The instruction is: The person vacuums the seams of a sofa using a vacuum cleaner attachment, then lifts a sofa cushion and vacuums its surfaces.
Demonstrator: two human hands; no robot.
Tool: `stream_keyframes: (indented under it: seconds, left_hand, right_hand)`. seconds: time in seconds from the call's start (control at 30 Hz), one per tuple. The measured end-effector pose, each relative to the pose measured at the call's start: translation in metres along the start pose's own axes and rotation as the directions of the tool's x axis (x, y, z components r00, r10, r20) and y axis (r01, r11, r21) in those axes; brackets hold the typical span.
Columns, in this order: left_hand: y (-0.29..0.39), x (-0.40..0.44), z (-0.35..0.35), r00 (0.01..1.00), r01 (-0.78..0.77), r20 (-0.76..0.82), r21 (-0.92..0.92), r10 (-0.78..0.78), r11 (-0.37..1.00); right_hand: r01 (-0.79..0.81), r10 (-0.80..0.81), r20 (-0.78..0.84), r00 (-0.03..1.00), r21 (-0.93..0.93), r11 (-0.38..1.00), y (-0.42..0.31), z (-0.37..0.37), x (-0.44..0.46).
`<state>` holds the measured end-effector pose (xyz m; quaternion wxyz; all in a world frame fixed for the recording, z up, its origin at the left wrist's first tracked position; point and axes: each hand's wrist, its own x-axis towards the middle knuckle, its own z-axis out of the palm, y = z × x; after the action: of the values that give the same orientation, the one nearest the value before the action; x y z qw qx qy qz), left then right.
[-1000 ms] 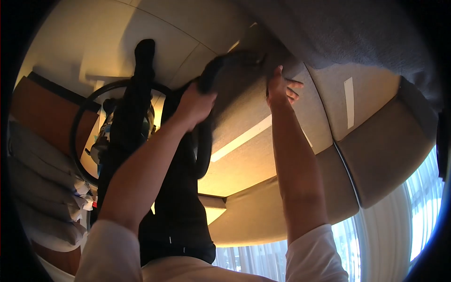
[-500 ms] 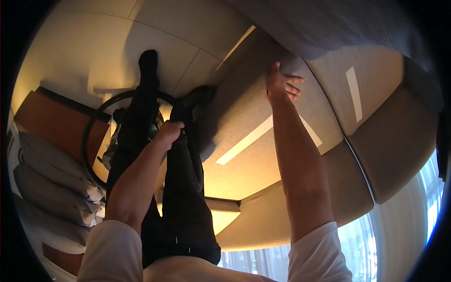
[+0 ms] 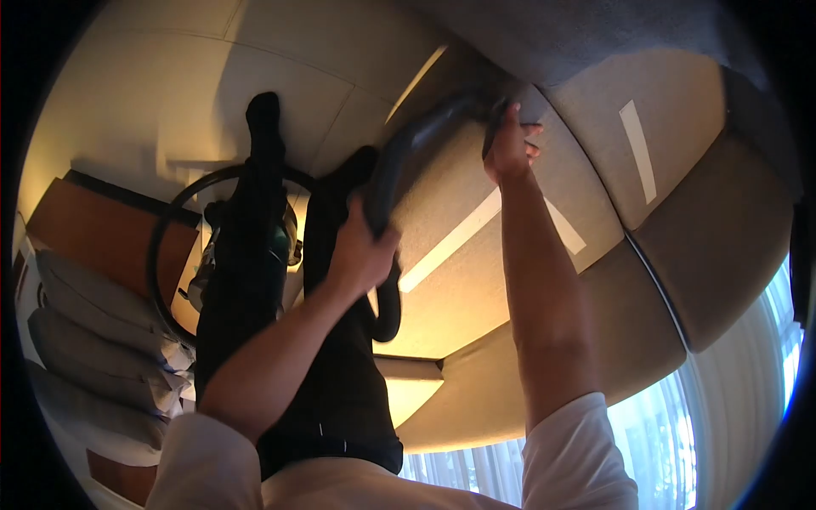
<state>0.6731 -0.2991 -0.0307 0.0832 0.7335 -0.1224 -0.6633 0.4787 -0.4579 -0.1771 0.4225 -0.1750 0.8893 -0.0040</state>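
Observation:
My left hand (image 3: 364,253) is wrapped around a dark vacuum cleaner wand (image 3: 395,174), blurred by motion, which slants up to the right over the sofa seat. A ribbed black hose (image 3: 388,310) hangs below that hand. Beside the wand's far end, my right hand (image 3: 510,151) reaches over the beige sofa seat (image 3: 459,302) with its fingers apart. The dark end piece (image 3: 495,119) overlaps the thumb side of this hand; whether it touches the palm is hidden. Partly behind my legs, the vacuum cleaner body (image 3: 204,276) stands on the floor.
A black hose loop (image 3: 155,255) curves around my legs on the tiled floor (image 3: 153,85). Grey cushions (image 3: 93,340) are stacked at the left beside a brown panel (image 3: 110,234). Pale strips (image 3: 450,242) lie on the sofa, whose backrest (image 3: 714,246) rises at right.
My left hand has moved up and right, swinging the vacuum wand from beside my leg across the sofa to my right hand. My right hand has shifted slightly, its fingers less spread.

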Motion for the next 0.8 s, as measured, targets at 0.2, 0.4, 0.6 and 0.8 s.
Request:
stream_keyframes:
  seconds: [0.2,0.4,0.6,0.8]
  left_hand:
    - [-0.057,-0.051,0.007,0.998,-0.007,0.058,-0.317,0.027,0.948]
    - [-0.045,0.013,0.029,0.998,0.071,0.033,-0.5,-0.062,0.863]
    - [-0.114,-0.106,0.008,0.898,0.394,0.102,-0.62,-0.428,0.678]
    - [-0.071,0.094,0.037,0.953,0.287,0.12,-0.65,-0.278,0.704]
  right_hand:
    - [0.007,-0.001,0.053,0.999,-0.112,0.994,-0.012,0.002,-0.017]
    - [0.024,-0.022,0.017,1.0,-0.085,0.996,-0.009,0.005,-0.013]
    - [-0.016,0.015,-0.009,1.0,-0.076,0.997,-0.01,0.006,-0.017]
    - [-0.026,0.023,-0.033,0.999,-0.095,0.995,-0.01,0.011,-0.011]
